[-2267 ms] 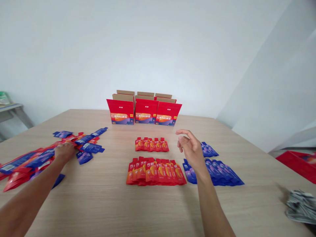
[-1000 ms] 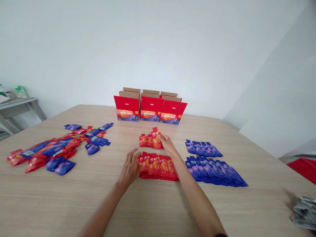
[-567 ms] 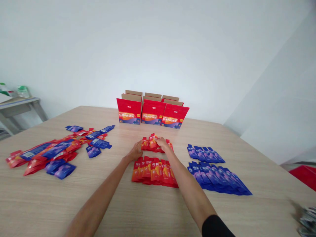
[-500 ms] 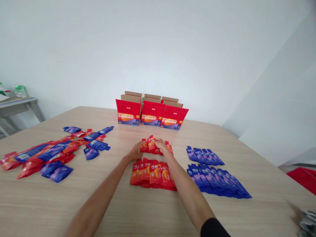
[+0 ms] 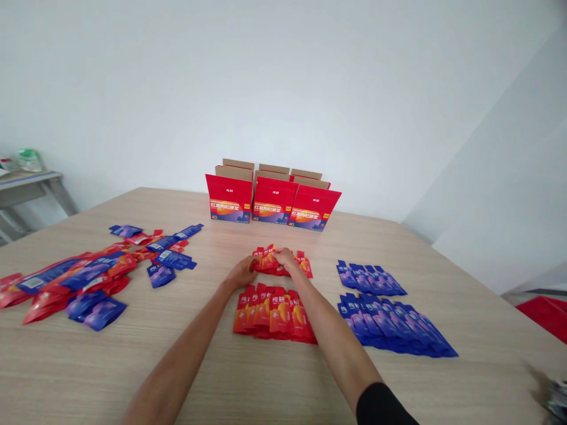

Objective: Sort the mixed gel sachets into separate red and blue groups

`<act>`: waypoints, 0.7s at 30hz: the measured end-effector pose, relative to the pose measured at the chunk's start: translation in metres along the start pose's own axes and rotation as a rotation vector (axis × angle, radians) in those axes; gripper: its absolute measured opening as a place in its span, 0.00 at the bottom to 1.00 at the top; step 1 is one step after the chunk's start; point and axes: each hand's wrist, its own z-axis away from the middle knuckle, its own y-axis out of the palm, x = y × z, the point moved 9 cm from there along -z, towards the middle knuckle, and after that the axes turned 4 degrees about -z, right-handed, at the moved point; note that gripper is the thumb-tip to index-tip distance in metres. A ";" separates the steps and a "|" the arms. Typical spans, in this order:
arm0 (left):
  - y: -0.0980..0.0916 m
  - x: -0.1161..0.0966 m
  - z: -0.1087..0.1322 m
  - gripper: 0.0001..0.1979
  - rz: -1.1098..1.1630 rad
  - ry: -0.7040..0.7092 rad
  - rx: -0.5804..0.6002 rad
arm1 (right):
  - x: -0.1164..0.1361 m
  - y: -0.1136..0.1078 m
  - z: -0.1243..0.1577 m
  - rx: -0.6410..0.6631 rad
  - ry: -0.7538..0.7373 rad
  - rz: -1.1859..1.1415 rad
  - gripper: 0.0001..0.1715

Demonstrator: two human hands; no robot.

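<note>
Several red pouches (image 5: 305, 265) lie overlapped in a short row on the table. At the left end of this row, my left hand (image 5: 241, 273) has its fingers bent round the edge of a red pouch. My right hand (image 5: 284, 258) reaches over the row from the right, its thumb and fingers closed on the red pouch (image 5: 269, 258) near the row's middle. Nearer to me lies a second, longer row of red pouches (image 5: 280, 313), face up and fanned sideways; my right forearm covers its right end.
Three open red boxes (image 5: 274, 203) stand side by side at the back. Two rows of blue pouches (image 5: 372, 280) lie on the right. A mixed heap of red and blue pouches (image 5: 95, 271) spreads over the left. A side table (image 5: 29, 179) stands far left.
The red pouch under my right hand has settled lower and a little left into the far row. Both hands stay almost in place; the view has shifted slightly.
</note>
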 end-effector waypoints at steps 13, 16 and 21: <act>0.004 0.007 -0.001 0.25 -0.018 0.009 -0.012 | 0.008 0.000 0.013 -0.084 -0.133 0.413 0.22; 0.005 0.009 0.000 0.31 -0.026 0.011 -0.014 | 0.016 -0.003 0.017 -0.107 -0.216 0.506 0.25; 0.008 0.007 0.000 0.37 -0.040 0.038 0.015 | 0.014 -0.012 0.027 -0.095 -0.357 0.666 0.34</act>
